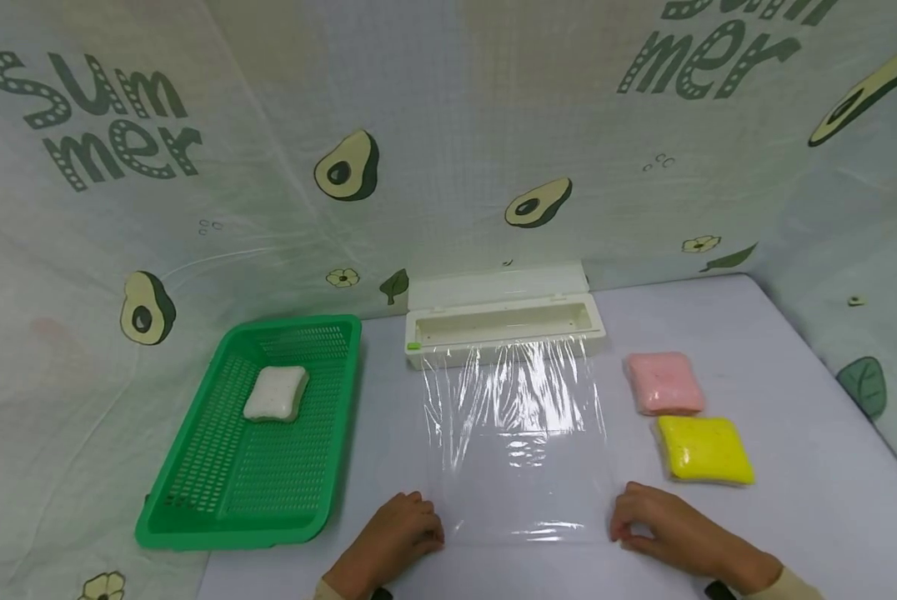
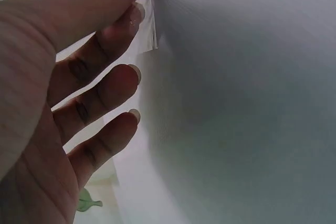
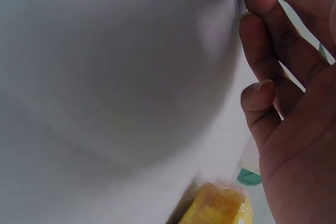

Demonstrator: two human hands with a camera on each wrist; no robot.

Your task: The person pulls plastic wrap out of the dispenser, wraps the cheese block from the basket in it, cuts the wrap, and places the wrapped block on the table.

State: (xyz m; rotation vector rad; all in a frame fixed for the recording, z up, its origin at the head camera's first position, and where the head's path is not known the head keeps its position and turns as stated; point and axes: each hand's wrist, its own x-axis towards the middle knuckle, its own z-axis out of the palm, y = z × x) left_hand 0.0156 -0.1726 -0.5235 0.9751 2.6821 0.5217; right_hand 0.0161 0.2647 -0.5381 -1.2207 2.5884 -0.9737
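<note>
A sheet of clear plastic wrap [image 1: 523, 467] stretches over the white table from a long white wrap dispenser [image 1: 504, 321], whose lid stands raised at the back. My left hand [image 1: 403, 533] pinches the sheet's near left corner between thumb and index finger, the other fingers loosely bent in the left wrist view. At the near right corner my right hand [image 1: 666, 525] pinches the film the same way. Just beyond the right hand lies a yellow wrapped block [image 1: 705, 450], and behind it a pink wrapped block [image 1: 666, 383].
On the left stands a green plastic basket [image 1: 343, 433] with a white block [image 1: 277, 393] inside. A small green tab [image 1: 413, 346] sits at the dispenser's left front. A curtain [image 1: 433, 125] printed with avocados hangs behind the table and along its sides.
</note>
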